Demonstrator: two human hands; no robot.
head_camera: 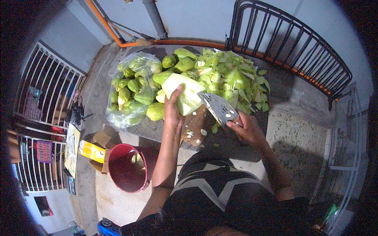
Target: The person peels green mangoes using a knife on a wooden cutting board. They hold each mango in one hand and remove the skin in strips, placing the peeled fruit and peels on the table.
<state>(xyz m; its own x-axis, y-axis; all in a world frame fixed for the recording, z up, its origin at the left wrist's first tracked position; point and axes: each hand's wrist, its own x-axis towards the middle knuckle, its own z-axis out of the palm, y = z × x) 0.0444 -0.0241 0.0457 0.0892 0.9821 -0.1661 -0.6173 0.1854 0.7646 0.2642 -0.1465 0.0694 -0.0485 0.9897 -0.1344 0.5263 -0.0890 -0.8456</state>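
Observation:
My left hand (174, 107) grips a large peeled piece of pale green fruit (186, 91), its hollow turned partly to the right. In my right hand (248, 127) is a broad-bladed knife (218, 106), smeared with residue. The blade's end is at the right edge of the fruit piece; I cannot tell whether they touch. Beneath them, a brown wooden board (193, 126) bears small pale scraps. A heap of green peelings and cut bits (227, 75) lies beyond the knife. Whole green fruits (184, 64) rest left of the heap.
A clear plastic bag (133, 85) full of green fruits lies on the dark mat (147, 128). Left of my forearm stands a red bucket (124, 168) with pale pieces inside, beside an open cardboard box (102, 137). A black metal rack (283, 38) leans on the back wall.

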